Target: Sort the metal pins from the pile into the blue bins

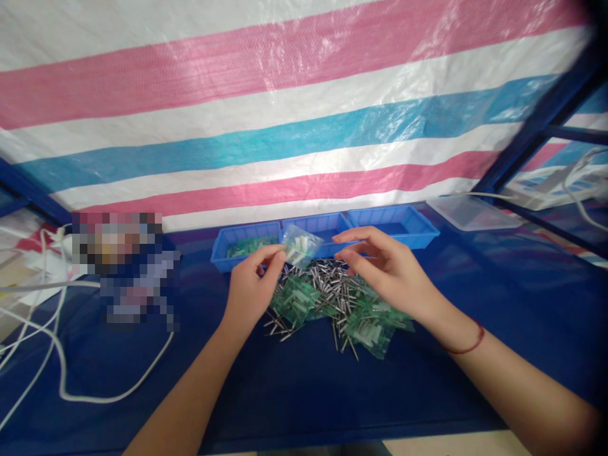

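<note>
My left hand [251, 285] pinches a small clear plastic bag [301, 246] of white parts, lifted above the table. My right hand [380, 266] hovers just right of the bag with its fingers curled and spread, nothing visible in them. Below both hands lies a pile of small metal pins [327, 285] mixed with greenish little bags [370, 323] on the blue table top [294, 380].
Three blue trays [403, 221] stand in a row behind the pile; the left one holds greenish bags. A clear lid [470, 212] lies at the back right. White cables [61, 373] loop at the left. A striped tarp [285, 95] hangs behind.
</note>
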